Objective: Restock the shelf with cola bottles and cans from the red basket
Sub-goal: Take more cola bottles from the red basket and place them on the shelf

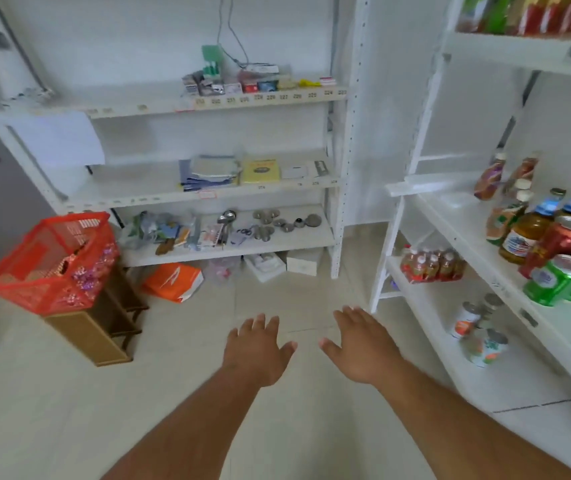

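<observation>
Right now your left hand (256,351) and right hand (363,344) both reach out over the pale floor tiles (52,410), palms down, fingers spread and holding nothing. Your red basket (45,261) sits tilted on a wooden stool (104,327) at far left, well apart from either hand; its contents are too blurred to name. On your right, the white shelf (457,216) carries red cans (561,237), green cans (558,282) and amber bottles (523,233)

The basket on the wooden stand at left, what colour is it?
Red mesh; the basket shows in the head view, the only one, on the stand.
</observation>
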Motion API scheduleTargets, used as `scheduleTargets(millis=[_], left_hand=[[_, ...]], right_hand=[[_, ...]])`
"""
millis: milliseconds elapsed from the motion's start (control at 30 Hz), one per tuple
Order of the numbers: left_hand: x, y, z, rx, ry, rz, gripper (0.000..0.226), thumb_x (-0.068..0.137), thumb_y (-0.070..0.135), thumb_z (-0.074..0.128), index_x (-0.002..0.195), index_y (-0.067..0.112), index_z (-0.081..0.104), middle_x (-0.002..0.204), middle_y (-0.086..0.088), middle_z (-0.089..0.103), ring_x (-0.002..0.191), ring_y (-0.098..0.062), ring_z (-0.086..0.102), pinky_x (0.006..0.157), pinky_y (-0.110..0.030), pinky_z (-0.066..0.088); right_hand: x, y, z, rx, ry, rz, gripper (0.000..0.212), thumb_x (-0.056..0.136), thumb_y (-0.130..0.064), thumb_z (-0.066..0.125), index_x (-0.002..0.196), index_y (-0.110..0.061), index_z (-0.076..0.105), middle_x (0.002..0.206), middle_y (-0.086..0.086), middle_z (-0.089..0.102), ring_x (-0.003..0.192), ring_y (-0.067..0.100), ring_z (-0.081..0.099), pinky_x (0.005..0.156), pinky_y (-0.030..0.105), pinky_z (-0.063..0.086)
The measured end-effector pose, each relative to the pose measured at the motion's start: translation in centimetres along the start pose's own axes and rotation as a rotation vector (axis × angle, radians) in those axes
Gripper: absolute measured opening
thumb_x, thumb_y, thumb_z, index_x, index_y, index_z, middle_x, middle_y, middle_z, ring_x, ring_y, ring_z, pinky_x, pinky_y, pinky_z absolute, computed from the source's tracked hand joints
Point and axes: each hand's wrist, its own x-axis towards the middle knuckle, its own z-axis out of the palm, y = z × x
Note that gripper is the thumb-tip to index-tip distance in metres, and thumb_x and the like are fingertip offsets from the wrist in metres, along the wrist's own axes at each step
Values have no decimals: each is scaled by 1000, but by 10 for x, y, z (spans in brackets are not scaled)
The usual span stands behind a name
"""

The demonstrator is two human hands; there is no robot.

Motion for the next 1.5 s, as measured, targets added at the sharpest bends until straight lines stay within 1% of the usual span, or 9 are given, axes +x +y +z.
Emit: scheduleTargets(millis=[233, 333, 433, 633, 800, 933, 1167, 1333, 1500], left_hand=[[-29, -192, -7, -121, 36, -279, 79, 102, 71, 29, 167, 27, 18, 175, -5, 17, 160, -30, 18, 127, -51, 20], [-44, -251, -6, -164, 55, -385, 79, 101, 72, 29, 167, 28, 19, 175, -5, 18, 160, -31, 21, 127, -52, 24], [-53, -292, -5, -210, 61, -467, 80, 101, 73, 29, 167, 28, 18, 175, -5, 18, 160, -30, 21, 127, -52, 26], [-43, -333, -4, -280, 52, -552, 80, 102, 72, 29, 167, 27, 17, 176, -4, 16, 160, -29, 21, 127, -52, 25], [-6, -358, -16, -273, 25, -591, 79, 102, 72, 29, 167, 28, 17, 176, -3, 14, 161, -30, 18, 127, -53, 23], [35, -383, -39, -256, 20, -626, 80, 102, 72, 30, 167, 27, 19, 176, -4, 16, 161, -30, 19, 128, -52, 25], [95, -419, -73, -276, 25, -692, 80, 101, 73, 32, 167, 28, 19, 176, -3, 16, 161, -30, 20, 127, -53, 27], [127, -455, -81, -297, 18, -717, 81, 100, 74, 32, 166, 28, 20, 175, -3, 17, 160, -30, 22, 125, -52, 28], [159, -507, -91, -338, 33, -710, 79, 101, 72, 35, 165, 28, 24, 175, -4, 19, 159, -31, 24, 124, -53, 31]], right_hand=[[63, -183, 47, -74, -101, -241, 82, 103, -66, 35, 167, -17, 19, 175, 7, 16, 162, 25, 12, 131, 40, 11], [78, -243, 57, -105, -124, -330, 81, 104, -64, 36, 167, -17, 19, 175, 7, 16, 162, 25, 12, 131, 36, 10], [92, -287, 62, -127, -133, -397, 81, 104, -63, 37, 167, -16, 21, 175, 7, 17, 161, 25, 14, 130, 35, 11], [129, -336, 76, -166, -190, -479, 81, 104, -64, 37, 167, -17, 19, 175, 6, 16, 162, 24, 12, 131, 37, 13], [184, -360, 88, -152, -244, -501, 82, 103, -65, 37, 168, -18, 17, 175, 5, 15, 162, 23, 12, 131, 39, 15], [241, -383, 78, -114, -247, -527, 81, 104, -64, 38, 167, -17, 18, 175, 6, 17, 162, 25, 13, 131, 39, 17], [326, -423, 50, -133, -270, -588, 80, 104, -62, 39, 167, -15, 18, 174, 7, 19, 161, 26, 15, 129, 41, 19], [364, -456, 52, -145, -308, -605, 80, 104, -62, 40, 167, -17, 17, 175, 6, 18, 161, 26, 16, 129, 42, 22], [408, -504, 63, -151, -301, -609, 81, 104, -61, 42, 167, -16, 18, 175, 7, 19, 161, 26, 16, 128, 42, 22]])
